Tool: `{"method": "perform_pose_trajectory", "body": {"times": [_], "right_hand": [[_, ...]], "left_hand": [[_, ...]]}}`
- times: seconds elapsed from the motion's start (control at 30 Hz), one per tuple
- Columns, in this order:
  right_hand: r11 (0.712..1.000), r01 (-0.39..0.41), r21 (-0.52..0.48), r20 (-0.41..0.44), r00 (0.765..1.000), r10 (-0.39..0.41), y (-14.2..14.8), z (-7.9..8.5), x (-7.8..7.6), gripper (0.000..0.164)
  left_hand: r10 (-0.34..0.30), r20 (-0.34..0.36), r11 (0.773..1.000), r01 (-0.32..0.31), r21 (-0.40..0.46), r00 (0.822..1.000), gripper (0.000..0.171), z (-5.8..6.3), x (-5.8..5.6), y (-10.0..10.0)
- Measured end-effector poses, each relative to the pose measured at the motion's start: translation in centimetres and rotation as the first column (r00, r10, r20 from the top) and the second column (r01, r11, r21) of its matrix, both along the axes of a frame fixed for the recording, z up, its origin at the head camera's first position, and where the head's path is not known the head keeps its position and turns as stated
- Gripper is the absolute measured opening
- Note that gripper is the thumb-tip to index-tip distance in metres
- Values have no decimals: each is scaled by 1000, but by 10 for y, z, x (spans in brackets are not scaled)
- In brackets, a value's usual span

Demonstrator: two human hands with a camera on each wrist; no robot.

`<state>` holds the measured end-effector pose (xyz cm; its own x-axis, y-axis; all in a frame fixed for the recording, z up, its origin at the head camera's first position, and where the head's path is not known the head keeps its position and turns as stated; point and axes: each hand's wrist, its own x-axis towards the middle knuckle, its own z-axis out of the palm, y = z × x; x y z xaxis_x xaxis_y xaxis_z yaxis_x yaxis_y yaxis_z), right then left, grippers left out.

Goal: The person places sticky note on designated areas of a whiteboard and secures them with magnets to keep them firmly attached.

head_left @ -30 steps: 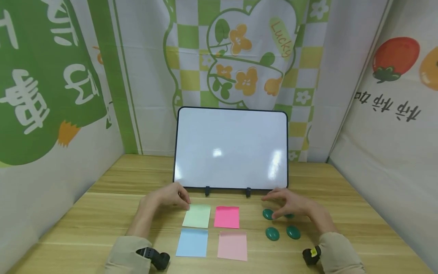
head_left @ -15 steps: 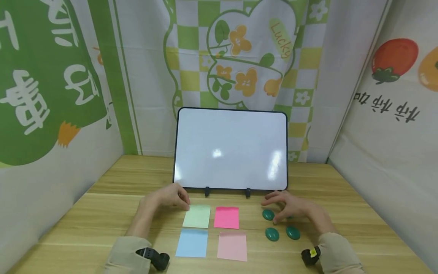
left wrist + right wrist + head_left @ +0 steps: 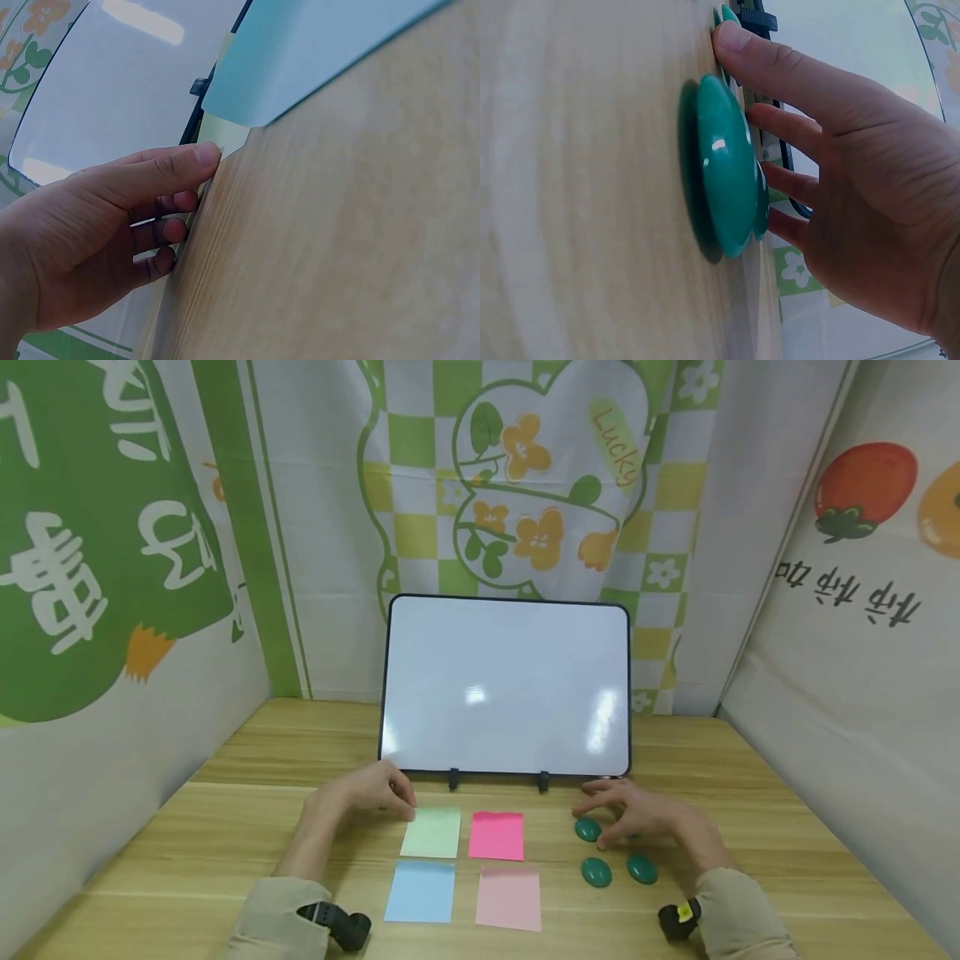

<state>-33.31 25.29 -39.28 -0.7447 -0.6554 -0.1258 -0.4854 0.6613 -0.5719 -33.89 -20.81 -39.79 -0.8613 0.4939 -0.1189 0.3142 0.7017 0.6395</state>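
Note:
Beside the pale green sticky note (image 3: 432, 833), my left hand (image 3: 382, 789) has its curled fingers and thumb at the far left corner. In the left wrist view that corner (image 3: 225, 135) meets the thumb tip. My right hand (image 3: 637, 810) reaches over the far pair of glossy green domed discs. Its thumb and forefinger stand apart on either side of the far left disc (image 3: 588, 829). The hand mostly covers the far right disc. Two more discs lie nearer, one left (image 3: 597, 872) and one right (image 3: 642, 869); a large disc (image 3: 727, 172) fills the right wrist view's middle.
A bright pink note (image 3: 497, 837), a blue note (image 3: 421, 892) and a light pink note (image 3: 509, 899) lie on the wooden table (image 3: 262, 760). Behind them a black-framed whiteboard (image 3: 506, 685) leans on small black feet (image 3: 543, 782). Printed cloth hangs around three sides.
My right thumb has shifted slightly and its fingers have settled a little lower around the far left disc. The left hand stays at the green note's corner.

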Motion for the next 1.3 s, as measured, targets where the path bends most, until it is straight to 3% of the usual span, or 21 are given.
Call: {"method": "perform_pose_trajectory", "body": {"times": [0.37, 0.6, 0.83, 1.3], "right_hand": [[1000, -5, 0, -26, 1000, 5, -2, -3, 0, 39], [999, 33, 0, -13, 999, -33, -3, -3, 1, 33], [1000, 12, 8, -65, 998, -11, -5, -3, 0, 35], [999, -5, -36, -85, 996, 2, -7, -4, -1, 37]], "left_hand": [[25, 9, 1000, -26, 12, 1000, 6, 0, 1, 1], [13, 12, 1000, -13, 22, 1000, 7, -4, 1, 1], [26, 16, 999, -26, 44, 1000, 6, -4, -1, -2], [85, 19, 994, -86, 63, 996, 10, 1, -2, -2]]}}
